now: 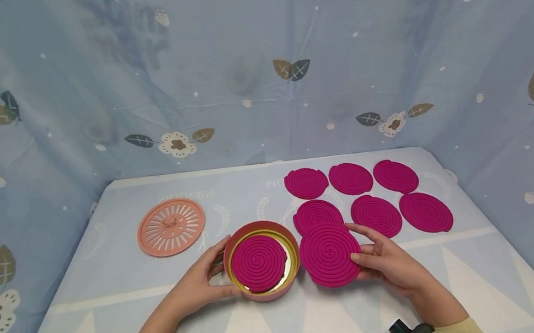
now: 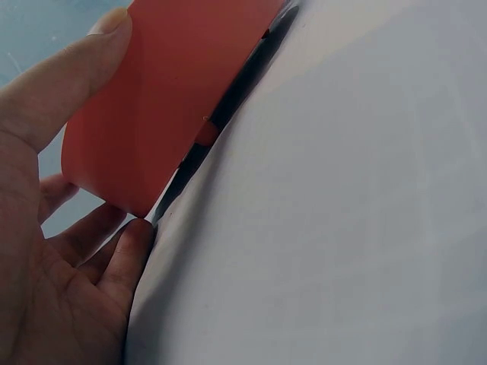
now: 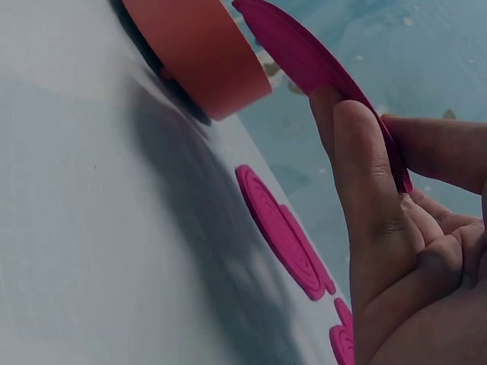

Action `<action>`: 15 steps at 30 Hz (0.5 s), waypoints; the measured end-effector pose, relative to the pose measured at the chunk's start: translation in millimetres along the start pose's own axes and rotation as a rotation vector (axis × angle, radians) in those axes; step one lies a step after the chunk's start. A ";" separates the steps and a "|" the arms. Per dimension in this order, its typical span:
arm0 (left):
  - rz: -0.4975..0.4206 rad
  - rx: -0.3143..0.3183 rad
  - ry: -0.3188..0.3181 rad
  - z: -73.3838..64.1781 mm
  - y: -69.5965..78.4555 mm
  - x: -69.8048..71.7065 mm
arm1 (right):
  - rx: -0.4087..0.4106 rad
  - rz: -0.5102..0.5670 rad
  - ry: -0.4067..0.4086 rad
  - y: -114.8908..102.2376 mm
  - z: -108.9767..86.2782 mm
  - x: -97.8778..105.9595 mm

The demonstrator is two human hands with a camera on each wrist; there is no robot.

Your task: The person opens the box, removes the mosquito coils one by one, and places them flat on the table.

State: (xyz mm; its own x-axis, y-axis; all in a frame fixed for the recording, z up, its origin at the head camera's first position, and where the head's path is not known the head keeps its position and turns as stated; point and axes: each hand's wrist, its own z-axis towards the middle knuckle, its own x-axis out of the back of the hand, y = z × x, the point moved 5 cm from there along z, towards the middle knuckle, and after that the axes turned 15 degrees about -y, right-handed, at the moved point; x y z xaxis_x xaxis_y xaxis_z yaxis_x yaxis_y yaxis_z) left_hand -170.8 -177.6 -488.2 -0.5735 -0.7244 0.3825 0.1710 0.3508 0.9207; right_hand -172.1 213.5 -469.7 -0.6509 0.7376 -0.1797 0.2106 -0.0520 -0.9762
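Observation:
A round salmon-pink tin (image 1: 269,295) with a gold inner rim stands on the table, one magenta mosquito coil (image 1: 259,263) lying flat inside it. Around the tin's left side, my left hand (image 1: 206,279) grips with the thumb at the front and fingers behind. My right hand (image 1: 388,260) pinches a second mosquito coil (image 1: 330,255) by its right edge, thumb on top and fingers underneath. In the right wrist view this held coil (image 3: 319,65) is raised above the table, tilted, near the tin's wall (image 3: 202,53).
Several more mosquito coils (image 1: 351,178) lie in two rows at the back right of the table; the held coil overlaps one (image 1: 317,215) in the head view. A slotted salmon-pink lid (image 1: 171,227) lies at the back left. A patterned blue curtain (image 1: 256,79) hangs behind the table.

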 end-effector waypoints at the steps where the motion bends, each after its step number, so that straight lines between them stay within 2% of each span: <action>1: 0.000 0.003 0.001 -0.1 0.1 0.1 | 0.000 0.005 0.002 0.7 -0.8 1.0; 9: 0.001 0.005 -0.003 -0.2 0.0 0.7 | 0.000 0.036 -0.028 6.7 -3.7 6.6; 15: -0.012 -0.023 -0.011 0.1 0.8 0.6 | 0.004 0.050 -0.053 6.6 -6.8 8.7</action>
State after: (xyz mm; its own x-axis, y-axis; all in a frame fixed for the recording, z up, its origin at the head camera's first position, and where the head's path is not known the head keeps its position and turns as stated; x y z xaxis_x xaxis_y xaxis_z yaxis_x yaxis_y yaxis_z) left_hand -171.1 -177.7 -487.3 -0.5844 -0.7218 0.3707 0.1823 0.3283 0.9268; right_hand -171.4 224.2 -476.9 -0.6774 0.6974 -0.2340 0.2408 -0.0904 -0.9664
